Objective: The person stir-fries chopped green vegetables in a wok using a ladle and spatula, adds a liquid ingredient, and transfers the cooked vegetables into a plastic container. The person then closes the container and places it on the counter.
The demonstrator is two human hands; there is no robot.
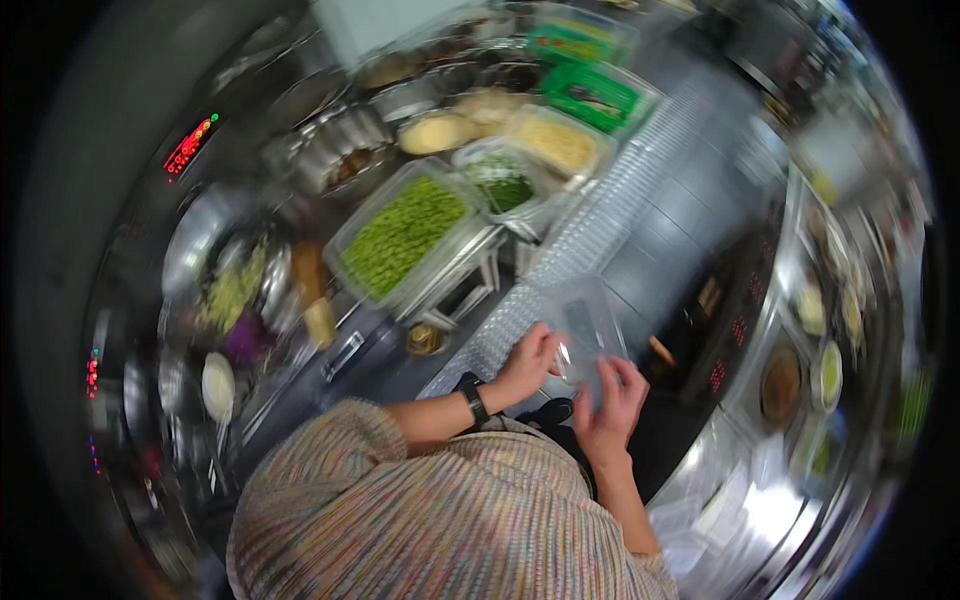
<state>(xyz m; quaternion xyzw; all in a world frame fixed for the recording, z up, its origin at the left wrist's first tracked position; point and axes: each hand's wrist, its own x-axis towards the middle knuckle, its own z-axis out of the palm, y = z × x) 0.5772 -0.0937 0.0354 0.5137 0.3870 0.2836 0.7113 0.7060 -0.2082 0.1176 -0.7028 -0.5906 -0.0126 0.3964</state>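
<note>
A clear plastic container is between my hands, over the tiled floor in front of my body. My left hand, with a dark band at the wrist, grips its near left edge. My right hand is at its near right side, fingers bent against the rim; blur hides how firmly they hold it. To the left stands a large clear tub of chopped green vegetable. Beyond it are a smaller tub of chopped greens and a tub of pale yellow shreds.
Left lie a metal bowl of shredded greens, a purple item and a jar. Green-lidded boxes stand at the back. At right, a steel counter bears a brown-filled pan and dishes. A grey tiled floor runs between.
</note>
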